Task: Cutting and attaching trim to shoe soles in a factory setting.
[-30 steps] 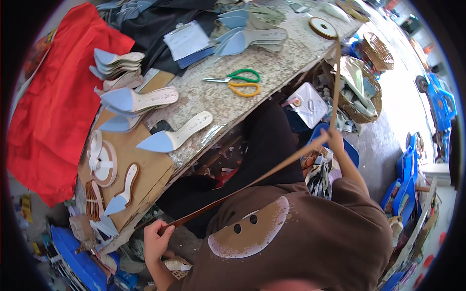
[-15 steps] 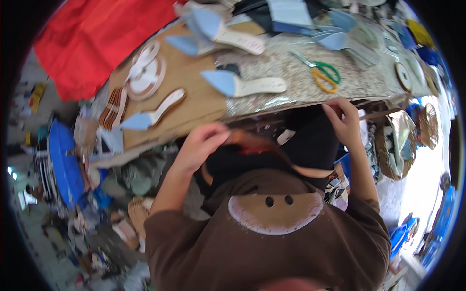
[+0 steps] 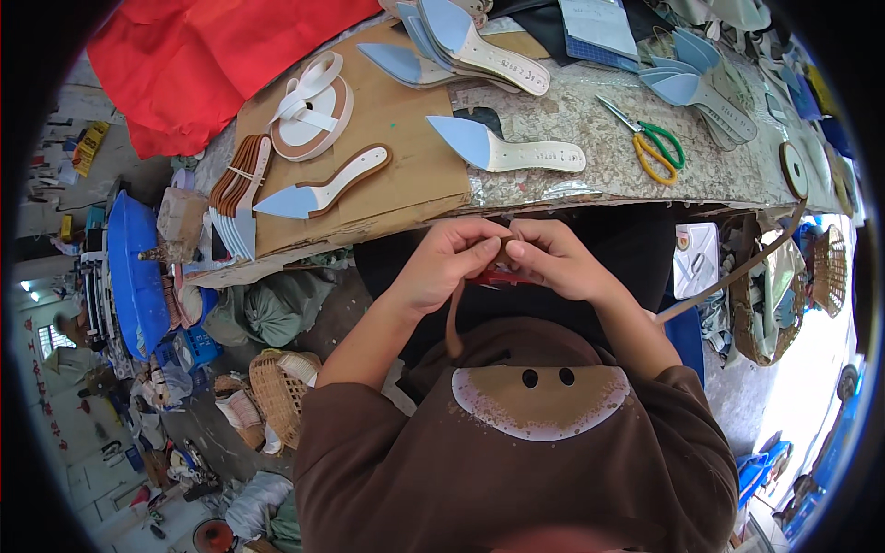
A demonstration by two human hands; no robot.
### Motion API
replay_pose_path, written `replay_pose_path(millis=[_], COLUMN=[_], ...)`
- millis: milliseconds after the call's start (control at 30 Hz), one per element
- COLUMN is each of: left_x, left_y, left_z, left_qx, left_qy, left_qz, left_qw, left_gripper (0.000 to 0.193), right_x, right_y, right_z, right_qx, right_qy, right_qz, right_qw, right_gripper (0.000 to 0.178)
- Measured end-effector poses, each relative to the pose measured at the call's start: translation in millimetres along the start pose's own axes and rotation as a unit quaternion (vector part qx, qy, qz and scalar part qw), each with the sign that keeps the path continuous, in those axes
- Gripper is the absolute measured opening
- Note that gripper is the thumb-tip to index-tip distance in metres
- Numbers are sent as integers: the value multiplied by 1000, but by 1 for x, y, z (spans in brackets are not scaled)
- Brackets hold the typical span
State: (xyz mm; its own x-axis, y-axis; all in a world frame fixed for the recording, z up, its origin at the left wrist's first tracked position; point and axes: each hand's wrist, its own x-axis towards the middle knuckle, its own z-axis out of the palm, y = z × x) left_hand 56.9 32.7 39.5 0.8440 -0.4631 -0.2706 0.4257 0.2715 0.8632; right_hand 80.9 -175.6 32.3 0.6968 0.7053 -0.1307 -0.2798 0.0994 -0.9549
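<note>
My left hand (image 3: 449,264) and my right hand (image 3: 559,259) meet fingertip to fingertip in front of the bench edge, above my lap. Pinched between them is a narrow brown strip (image 3: 454,324), whose loose end hangs down from my left fingers toward my shirt. Both hands are closed; their curled fingers cover most of the pinched part. Just under the fingertips shows a red object (image 3: 502,276), mostly hidden, whose kind I cannot make out. Beyond my hands lies a pale blue-toed shoe insole (image 3: 507,155), flat on the bench.
Green-and-yellow-handled scissors (image 3: 656,152) lie open on the bench (image 3: 572,101). A white tape roll (image 3: 313,124), a brown-edged insole (image 3: 323,184), stacked insoles (image 3: 479,51) and red cloth (image 3: 203,64) are farther left. From a roll (image 3: 793,170) at right, a brown tape (image 3: 737,272) slants down by my right forearm.
My hands were apart, the left one with the blurred brown strip and the right one at the bench edge. Now they have come together at the strip. The view has shifted slightly.
</note>
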Motion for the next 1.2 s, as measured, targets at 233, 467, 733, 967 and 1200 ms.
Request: replay_pose_path(millis=[233, 467, 733, 967, 1200], left_x=[11, -18, -130, -86, -27], left_y=[-14, -3, 21, 64, 46], left_z=[8, -27, -127, -56, 4], left_qx=[-157, -37, -37, 144, 217], left_qy=[-77, 112, 224, 224, 9], left_qz=[-2, -23, 96, 77, -43], left_qw=[985, 993, 969, 961, 975], left_gripper=[18, 17, 26, 39, 36], right_x=[-16, -35, -109, 4, 13], right_y=[17, 27, -51, 13, -40], right_z=[2, -65, -113, 55, 20], right_qx=[198, 133, 206, -390, -408], right_qy=[-18, 207, 173, -85, 198], right_qz=[-20, -204, -388, -367, -411], right_qw=[980, 948, 881, 840, 791], right_gripper=[35, 25, 26, 16, 18])
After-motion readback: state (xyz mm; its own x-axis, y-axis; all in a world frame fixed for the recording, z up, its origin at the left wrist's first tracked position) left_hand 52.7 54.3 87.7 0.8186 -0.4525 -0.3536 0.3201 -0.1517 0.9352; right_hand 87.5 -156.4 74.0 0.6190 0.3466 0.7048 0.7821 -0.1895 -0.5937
